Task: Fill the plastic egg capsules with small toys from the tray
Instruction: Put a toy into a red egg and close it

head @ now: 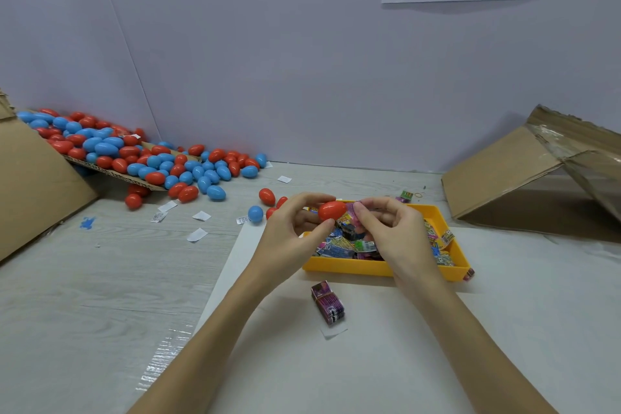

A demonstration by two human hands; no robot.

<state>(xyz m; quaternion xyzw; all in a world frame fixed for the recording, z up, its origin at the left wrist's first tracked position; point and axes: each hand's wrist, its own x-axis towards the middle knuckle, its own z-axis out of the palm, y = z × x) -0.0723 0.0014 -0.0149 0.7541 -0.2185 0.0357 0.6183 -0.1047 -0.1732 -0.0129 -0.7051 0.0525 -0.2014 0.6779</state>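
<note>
Pinched in your left hand [295, 222], the red egg capsule [332, 210] hovers over the yellow tray [376, 268]; your right hand [389, 228] pinches a pink toy packet [353, 211] against its end. Expect light, slick, rigid plastic: hold it around the middle. Beyond, far left, a pile of red and blue eggs [151, 158] waits.
</note>
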